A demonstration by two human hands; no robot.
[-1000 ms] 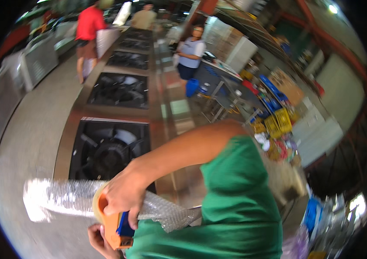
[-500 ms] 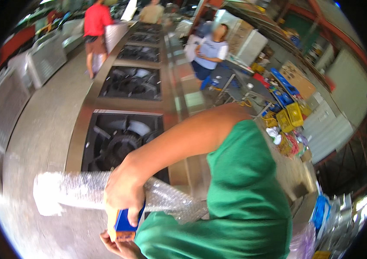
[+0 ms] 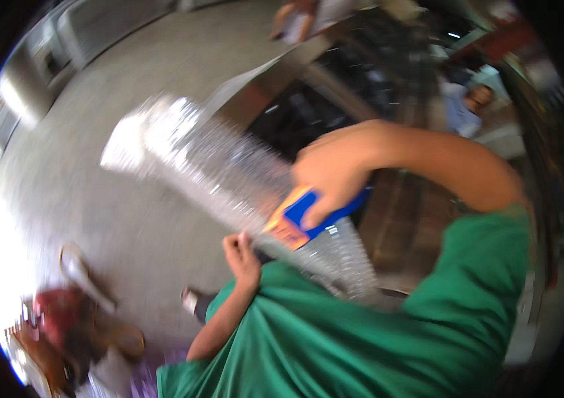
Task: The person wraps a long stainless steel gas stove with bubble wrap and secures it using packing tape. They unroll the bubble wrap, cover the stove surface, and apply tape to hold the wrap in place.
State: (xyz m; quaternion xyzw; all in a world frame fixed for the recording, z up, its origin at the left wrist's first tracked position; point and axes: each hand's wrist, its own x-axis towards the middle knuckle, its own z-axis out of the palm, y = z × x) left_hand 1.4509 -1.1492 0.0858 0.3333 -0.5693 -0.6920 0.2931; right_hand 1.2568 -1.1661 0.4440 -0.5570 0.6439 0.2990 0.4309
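Observation:
A long piece of clear bubble wrap [image 3: 219, 166] slants across the front corner of the stainless-steel stove unit [image 3: 232, 99]. Over the wrap, my right hand [image 3: 335, 172] is closed around a blue-and-orange boxy thing [image 3: 295, 219]; blur hides its exact kind. The orange end points toward my left hand [image 3: 242, 260]. That hand is beside the wrap's near edge, fingers curled and close together. Whether anything thin is pinched in them is not clear.
Dark burner tops [image 3: 302, 116] run away along the unit. One person [image 3: 466, 109] in a light shirt stands beyond it, another at the top. Blurred red and brown items [image 3: 63, 318] lie on the concrete floor at lower left. Metal panels [image 3: 109, 26] stand at upper left.
My view has swung left and down, so the stove unit now slants to the upper right. My left hand has come into fuller view. The right hand keeps hold of the blue-and-orange thing.

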